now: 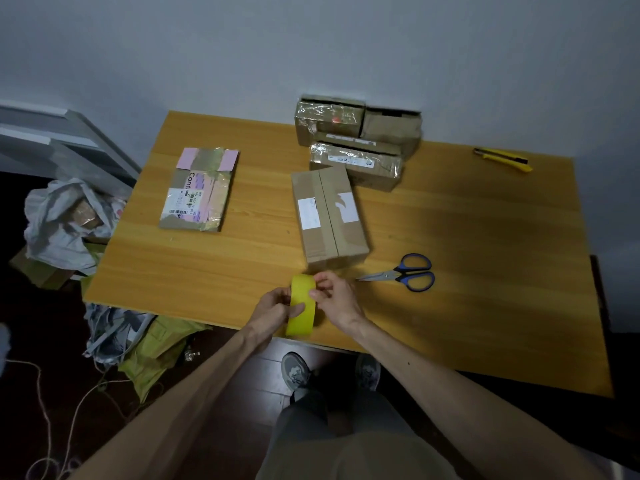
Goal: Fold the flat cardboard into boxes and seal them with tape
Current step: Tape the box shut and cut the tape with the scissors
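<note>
A yellow tape roll (pixel 301 306) stands on edge above the near edge of the wooden table (pixel 214 265). My left hand (pixel 275 308) grips the roll from the left, thumb across its face. My right hand (pixel 334 297) pinches at the roll's right rim with its fingertips. Just beyond my hands lies a folded brown box (pixel 329 216) with tape along its top seam. A flat cardboard piece (pixel 201 190) with pink patches and a label lies at the left of the table.
Blue-handled scissors (pixel 405 273) lie right of my hands. A yellow utility knife (pixel 504 159) rests at the far right. Several taped boxes (pixel 356 140) are stacked against the wall. Bags and scraps (pixel 69 220) pile on the floor at left.
</note>
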